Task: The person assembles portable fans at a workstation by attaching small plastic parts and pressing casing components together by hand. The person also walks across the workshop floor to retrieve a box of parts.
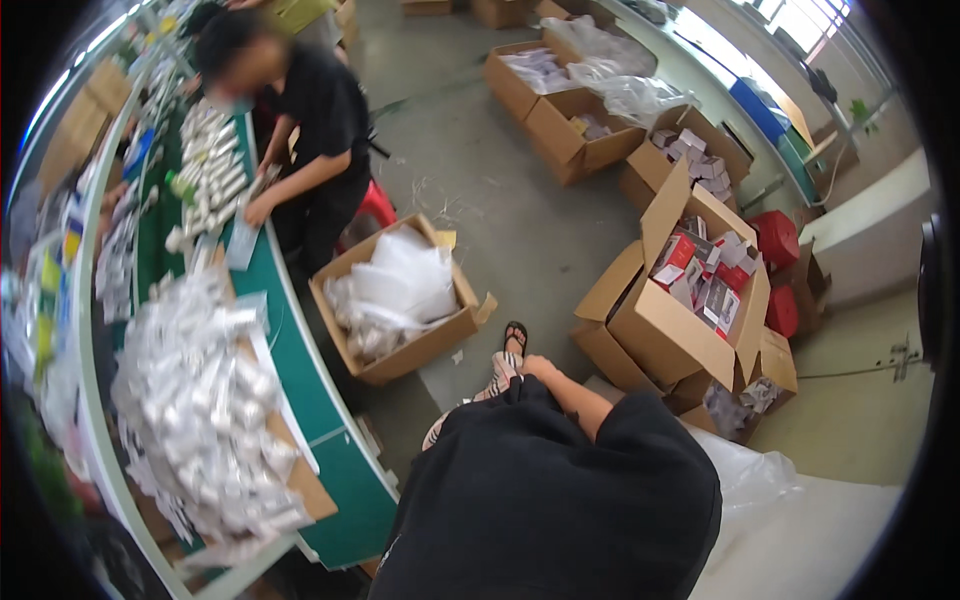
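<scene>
My right hand (538,367) rests at my knee, on the striped trousers (497,376). The hand is small in view, its fingers are partly hidden, and I see no object in it. My left hand is not in view. The thing nearest ahead is an open carton (420,352) filled with white, cloudy plastic bags (405,275). At my left, a large heap of white parts in clear bags (200,400) covers the near end of a green worktable (350,490).
A co-worker (325,120) in black handles a clear bag (243,240) at the table, beside rows of white parts (212,165). Open cartons line the right, one with red-and-white boxes (700,270). Behind them are red stools (775,240). Grey floor (520,240) lies between.
</scene>
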A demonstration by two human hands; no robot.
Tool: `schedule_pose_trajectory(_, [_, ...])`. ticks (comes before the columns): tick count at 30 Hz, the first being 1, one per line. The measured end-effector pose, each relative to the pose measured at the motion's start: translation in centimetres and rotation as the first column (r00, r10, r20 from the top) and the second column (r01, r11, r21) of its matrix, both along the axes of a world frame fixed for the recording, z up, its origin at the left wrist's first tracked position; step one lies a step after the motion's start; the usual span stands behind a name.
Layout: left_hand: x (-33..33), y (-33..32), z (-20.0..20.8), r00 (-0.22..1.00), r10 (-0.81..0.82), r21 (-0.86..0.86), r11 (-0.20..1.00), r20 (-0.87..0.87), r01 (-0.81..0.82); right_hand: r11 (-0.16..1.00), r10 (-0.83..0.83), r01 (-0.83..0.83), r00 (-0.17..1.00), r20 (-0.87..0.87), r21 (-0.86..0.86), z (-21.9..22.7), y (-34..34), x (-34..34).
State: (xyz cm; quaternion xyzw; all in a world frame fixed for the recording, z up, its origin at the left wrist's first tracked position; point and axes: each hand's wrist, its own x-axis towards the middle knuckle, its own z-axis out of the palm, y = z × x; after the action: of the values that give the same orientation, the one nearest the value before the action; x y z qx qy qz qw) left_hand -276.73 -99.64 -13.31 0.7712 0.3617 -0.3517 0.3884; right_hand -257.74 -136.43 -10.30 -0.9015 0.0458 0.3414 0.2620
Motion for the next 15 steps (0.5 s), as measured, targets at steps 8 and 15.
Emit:
schedule_pose_trajectory(8, [16.2, -0.2, -0.9, 1.000, 0.014, 0.052, 0.999, 0.028, -0.016, 0.978, 0.199, -0.206, 0.972, 0.122, 0.040, -7.5, -16.9, 3.3])
schedule_pose_trajectory(15, [38.6, -11.6, 7.0, 0.995, -0.049, -0.414, 0.907, 0.085, 0.080, 0.804, -0.541, 0.544, 0.837, -0.085, 0.240, -2.0, -18.4, 11.4])
